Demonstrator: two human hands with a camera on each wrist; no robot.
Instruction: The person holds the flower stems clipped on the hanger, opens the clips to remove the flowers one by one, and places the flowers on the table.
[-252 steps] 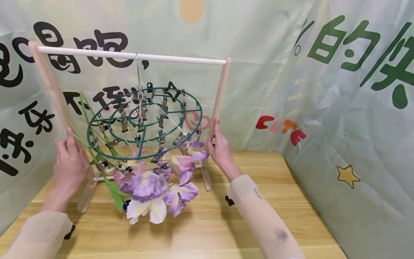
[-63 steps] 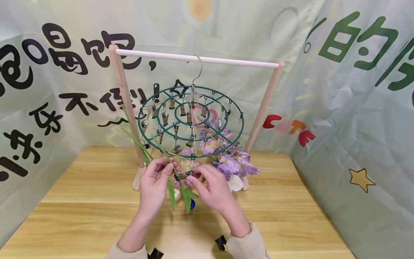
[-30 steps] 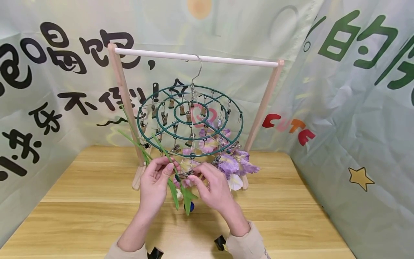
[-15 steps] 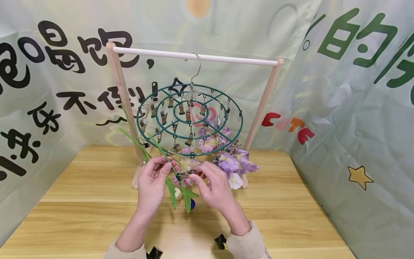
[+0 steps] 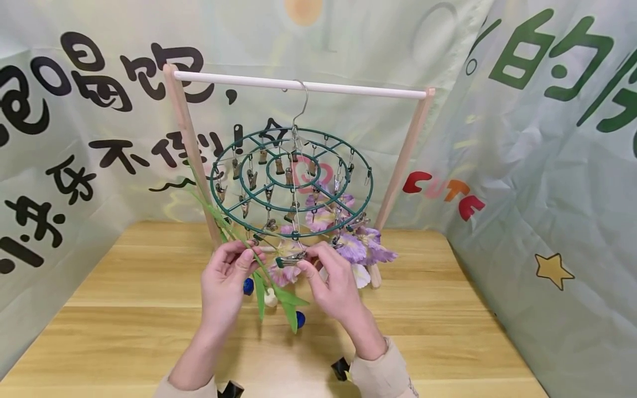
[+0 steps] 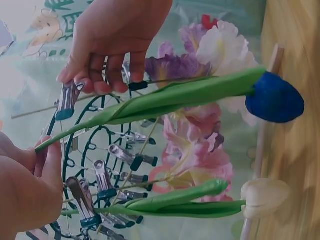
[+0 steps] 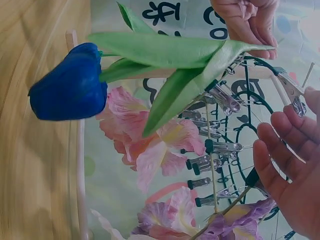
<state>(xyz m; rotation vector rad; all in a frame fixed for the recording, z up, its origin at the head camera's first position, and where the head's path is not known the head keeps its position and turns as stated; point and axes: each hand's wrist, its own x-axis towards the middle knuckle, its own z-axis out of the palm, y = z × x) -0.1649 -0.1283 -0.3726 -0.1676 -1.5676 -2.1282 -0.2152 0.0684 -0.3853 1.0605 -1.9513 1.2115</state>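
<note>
My left hand (image 5: 226, 282) pinches the green stem of an artificial blue tulip (image 6: 275, 97), whose bloom hangs downward. My right hand (image 5: 335, 282) pinches a metal clip (image 5: 291, 258) between thumb and fingers; the clip hangs from the front edge of a round green drying hanger (image 5: 293, 210). In both wrist views a small gap separates the clip's green tip from the stem. A white tulip (image 6: 265, 197) hangs bloom-down behind, its stem near other clips. Pink and purple artificial irises (image 5: 350, 249) hang at the hanger's right side.
A wooden stand with a white crossbar (image 5: 358, 90) carries the hanger by its hook. Several free clips dangle from the rings. Another blue bloom (image 5: 247, 286) shows beside my left hand. Wooden table (image 5: 423, 320) lies beneath; a printed cloth (image 5: 388, 44) stands behind.
Earlier both hands gripped the stand's posts, then came to the stem and clip. Over the last half second my left hand shifts left with the tulip, and the stem parts from the clip's tip.
</note>
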